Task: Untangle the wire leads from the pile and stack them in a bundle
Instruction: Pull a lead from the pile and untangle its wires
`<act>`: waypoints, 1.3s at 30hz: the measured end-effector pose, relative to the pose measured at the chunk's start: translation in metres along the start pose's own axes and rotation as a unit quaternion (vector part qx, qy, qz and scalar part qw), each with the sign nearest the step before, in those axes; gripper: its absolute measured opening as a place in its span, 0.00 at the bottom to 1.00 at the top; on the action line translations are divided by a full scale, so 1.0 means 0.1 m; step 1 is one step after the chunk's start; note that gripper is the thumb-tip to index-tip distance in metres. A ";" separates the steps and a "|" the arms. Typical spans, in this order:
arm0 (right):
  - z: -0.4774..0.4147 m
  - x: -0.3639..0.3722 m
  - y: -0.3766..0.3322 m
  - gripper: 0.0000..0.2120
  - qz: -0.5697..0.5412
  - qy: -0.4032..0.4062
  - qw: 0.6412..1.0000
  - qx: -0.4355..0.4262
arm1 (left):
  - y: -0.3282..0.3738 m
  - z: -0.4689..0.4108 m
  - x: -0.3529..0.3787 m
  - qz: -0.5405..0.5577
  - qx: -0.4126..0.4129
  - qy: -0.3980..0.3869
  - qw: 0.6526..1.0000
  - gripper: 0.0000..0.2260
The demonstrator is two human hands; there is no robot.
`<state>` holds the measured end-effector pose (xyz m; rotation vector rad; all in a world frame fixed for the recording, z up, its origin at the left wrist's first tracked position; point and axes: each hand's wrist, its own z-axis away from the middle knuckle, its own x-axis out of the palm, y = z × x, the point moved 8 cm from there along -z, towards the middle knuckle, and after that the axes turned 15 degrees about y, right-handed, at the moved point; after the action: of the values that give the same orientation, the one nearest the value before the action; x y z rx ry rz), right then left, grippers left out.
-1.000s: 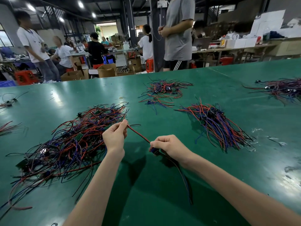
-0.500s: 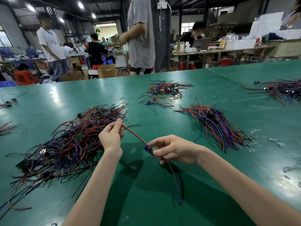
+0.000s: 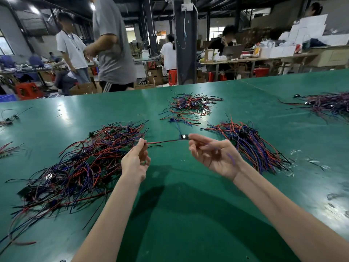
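Observation:
A big tangled pile of red, blue and black wire leads (image 3: 79,165) lies on the green table (image 3: 179,214) at my left. A straighter bundle of leads (image 3: 249,146) lies at my right. Between my hands runs one lead (image 3: 162,142), red and black, stretched level above the table, with a small dark component (image 3: 183,136) at its right end. My left hand (image 3: 135,163) pinches the red end. My right hand (image 3: 213,154), palm up, holds the component end at its fingertips; blurred blue wires trail across its palm.
A loose pile of leads (image 3: 188,106) lies further back in the middle, another (image 3: 324,104) at the far right, and small scraps (image 3: 9,120) at the left edge. Clear plastic scraps (image 3: 309,161) lie right of the bundle. People stand and sit beyond the table's far edge.
Both hands have risen and drawn apart, stretching the lead level. My right hand has turned palm up, and the component now sits at its fingertips.

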<state>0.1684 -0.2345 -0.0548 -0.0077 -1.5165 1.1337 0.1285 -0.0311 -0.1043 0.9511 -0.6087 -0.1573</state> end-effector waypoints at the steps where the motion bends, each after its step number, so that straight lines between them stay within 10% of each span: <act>1: -0.01 -0.01 -0.04 0.15 -0.018 0.009 1.000 -0.021 | -0.03 0.02 0.02 0.002 -0.015 -0.010 1.000 0.05; 16: -0.11 -0.40 -0.36 0.07 -0.011 0.175 0.980 -0.094 | -0.12 0.14 0.19 -0.030 -0.066 -0.183 0.980 0.19; 24: -0.11 -0.25 -0.07 0.08 0.256 0.159 0.947 -0.114 | -0.37 0.59 0.39 -0.288 -0.054 -0.399 0.869 0.15; 39: -0.18 -0.35 0.03 0.07 0.430 0.196 0.864 -0.174 | -0.62 0.71 0.41 -0.294 -0.039 -0.327 0.897 0.05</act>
<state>0.1915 -0.2412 -0.0863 -1.1986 -1.3274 1.3961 0.1309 -0.1338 -0.1066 0.9766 -0.9036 -1.0707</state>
